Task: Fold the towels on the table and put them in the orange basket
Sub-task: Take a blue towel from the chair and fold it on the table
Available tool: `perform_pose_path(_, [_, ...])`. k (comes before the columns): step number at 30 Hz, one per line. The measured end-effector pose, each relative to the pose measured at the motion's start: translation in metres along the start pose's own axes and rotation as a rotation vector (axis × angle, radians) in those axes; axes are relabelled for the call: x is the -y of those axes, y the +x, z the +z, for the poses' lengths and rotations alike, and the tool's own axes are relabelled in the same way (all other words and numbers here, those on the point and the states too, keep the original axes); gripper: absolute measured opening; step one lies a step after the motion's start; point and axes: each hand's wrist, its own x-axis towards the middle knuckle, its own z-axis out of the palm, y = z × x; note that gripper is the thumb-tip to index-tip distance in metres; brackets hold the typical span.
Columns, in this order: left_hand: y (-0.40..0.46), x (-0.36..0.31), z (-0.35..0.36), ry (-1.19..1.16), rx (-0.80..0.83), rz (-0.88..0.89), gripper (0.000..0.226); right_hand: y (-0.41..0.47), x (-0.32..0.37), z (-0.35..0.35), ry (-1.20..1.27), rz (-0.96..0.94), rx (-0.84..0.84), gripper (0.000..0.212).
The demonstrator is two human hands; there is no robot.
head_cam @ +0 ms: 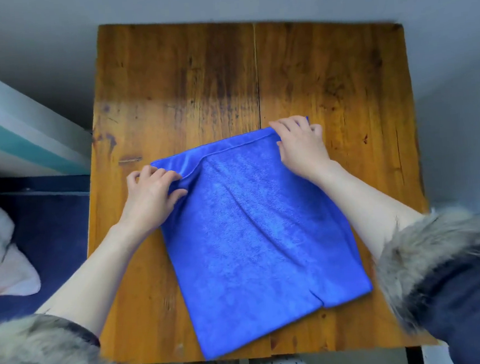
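Blue towel (254, 232) — folded, flat, askew

The towel (254, 232) is soft, matt blue terry cloth. The table (196, 79) is varnished wood, glossy, grainy, scuffed. The cuffs (438, 241) are shaggy fur.

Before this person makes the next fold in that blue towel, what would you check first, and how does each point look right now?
1. Left hand has a grip on the far left corner of the blue towel: ok, fingers pinch the cloth.
2. Right hand holds the far right corner: ok, fingers curl over the edge.
3. Far edges line up: not ok, the left corner is bunched and an under layer shows.
4. Towel lies fully on the wooden table: ok.
5. Bare table beyond the towel for working: ok.
6. Orange basket within reach: cannot tell, it is not in view.
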Motion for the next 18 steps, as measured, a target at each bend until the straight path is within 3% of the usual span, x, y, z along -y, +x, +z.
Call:
perform_pose_path(3, [-0.005,0.007,-0.006,-0.020,0.010,-0.050,0.027,0.010,0.004,0.005,-0.148,-0.073,0.019,0.037])
perform_pose_path(8, [-0.006,0.014,-0.023,-0.138,0.052,-0.159,0.021,0.015,0.000,0.001,-0.188,-0.058,0.014,0.019])
perform_pose_path(14, [-0.009,0.008,-0.070,-0.751,0.136,-0.316,0.007,-0.005,-0.015,-0.041,0.132,0.160,-0.094,0.024])
perform_pose_path(18, [0.004,0.003,-0.076,-0.786,0.054,-0.331,0.007,-0.005,-0.036,-0.046,0.259,0.187,-0.115,0.017])
